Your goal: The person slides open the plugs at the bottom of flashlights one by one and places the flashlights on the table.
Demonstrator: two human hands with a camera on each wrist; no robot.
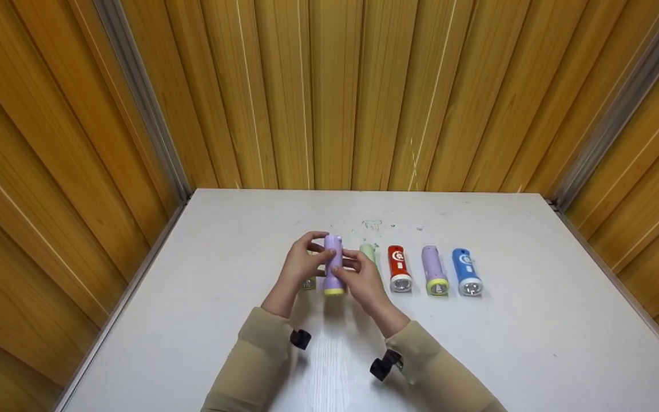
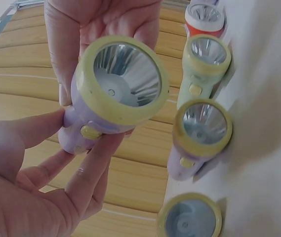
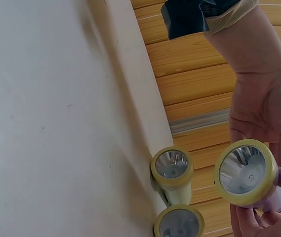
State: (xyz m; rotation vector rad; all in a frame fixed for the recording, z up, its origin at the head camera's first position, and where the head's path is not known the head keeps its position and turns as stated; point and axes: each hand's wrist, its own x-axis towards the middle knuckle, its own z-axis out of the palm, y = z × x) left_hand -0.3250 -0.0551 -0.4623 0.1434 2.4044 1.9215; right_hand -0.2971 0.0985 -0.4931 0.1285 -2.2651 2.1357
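Both hands hold a purple flashlight (image 1: pixel 333 263) with a yellow rim, its tail pointing to the back of the table and its lens toward the person. The left hand (image 1: pixel 302 260) pinches it from the left, thumb on the body. From the other side the right hand (image 1: pixel 365 280) grips it, with its thumb across the lower body. The left wrist view shows its clear lens (image 2: pixel 125 74) and yellow switch (image 2: pixel 91 132). Beneath the hands lie a second purple flashlight (image 2: pixel 180 168) and one with a yellow rim (image 1: pixel 309 284), mostly hidden by the left hand.
Right of the hands, a pale green flashlight (image 1: pixel 368 250), a red one (image 1: pixel 397 263), another purple one (image 1: pixel 432 263) and a blue one (image 1: pixel 464 266) lie in a row on the white table (image 1: pixel 535 343). Wood-patterned panels (image 1: pixel 329 97) enclose the back and sides.
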